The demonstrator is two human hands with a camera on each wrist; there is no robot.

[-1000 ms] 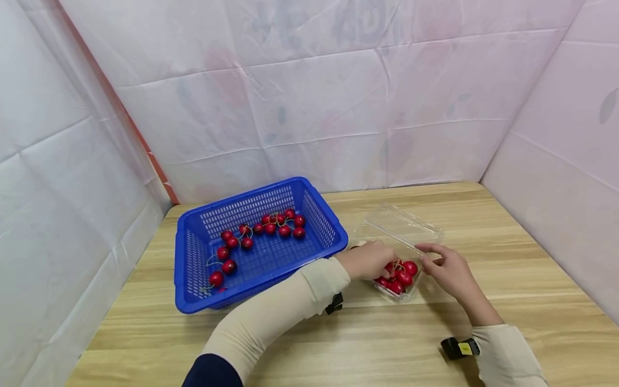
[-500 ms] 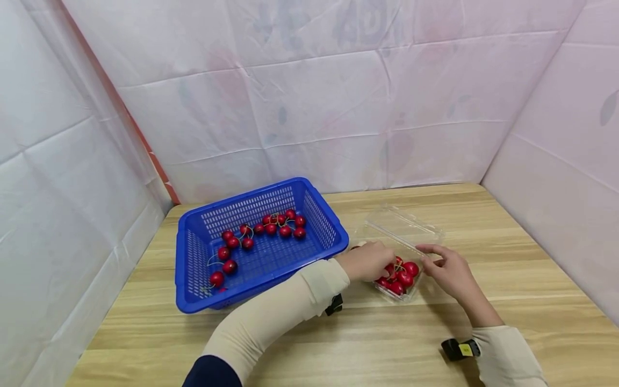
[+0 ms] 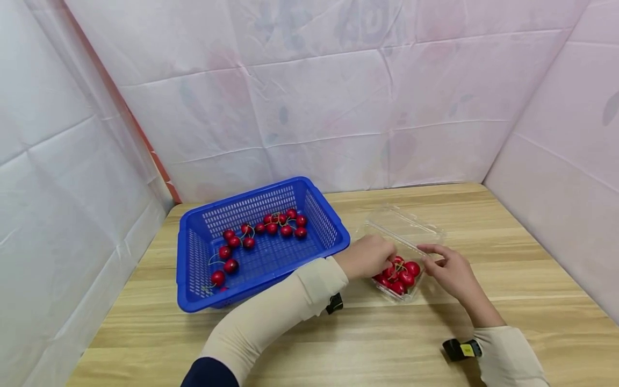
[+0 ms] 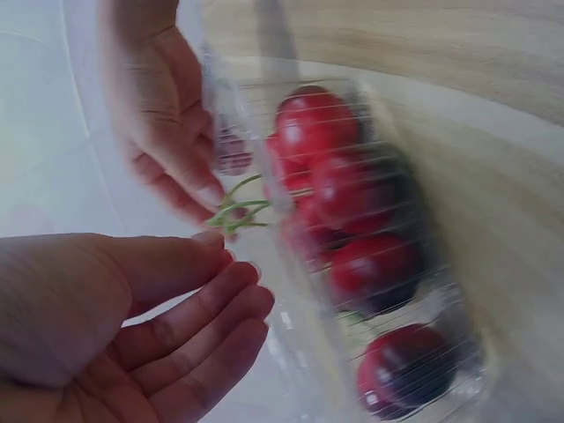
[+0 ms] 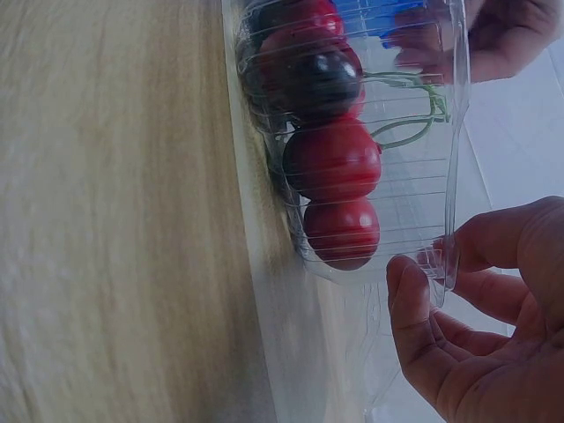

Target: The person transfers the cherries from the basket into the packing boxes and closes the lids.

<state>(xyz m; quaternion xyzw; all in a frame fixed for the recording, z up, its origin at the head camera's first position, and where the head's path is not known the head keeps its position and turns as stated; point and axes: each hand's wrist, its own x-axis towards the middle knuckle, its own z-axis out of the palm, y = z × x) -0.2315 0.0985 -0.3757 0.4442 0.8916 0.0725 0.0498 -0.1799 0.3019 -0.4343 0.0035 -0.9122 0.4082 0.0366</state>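
A clear plastic clamshell box [image 3: 416,290] stands on the table with its hinged lid [image 3: 405,224] laid back. Red cherries [image 3: 407,278] fill its base, and green stems [image 4: 240,210] poke up from them. My left hand [image 3: 368,257] is over the box's left side. Its loosely bent fingers hold nothing, thumb and index tips close together just beside the stem ends in the left wrist view. With thumb and index finger, my right hand [image 3: 451,271] pinches the box's rim at the right corner, clearly seen in the right wrist view.
Left of the box is a blue perforated basket [image 3: 263,274] with several more cherries [image 3: 285,231] scattered inside. My left forearm passes in front of its near right corner. Pale cloth walls [image 3: 309,107] close in the wooden table [image 3: 377,344] at the back and sides.
My left hand has drawn up slightly from among the cherries, and its fingers have come away from the stems. The right hand stays at the box's rim; basket and box have kept their places.
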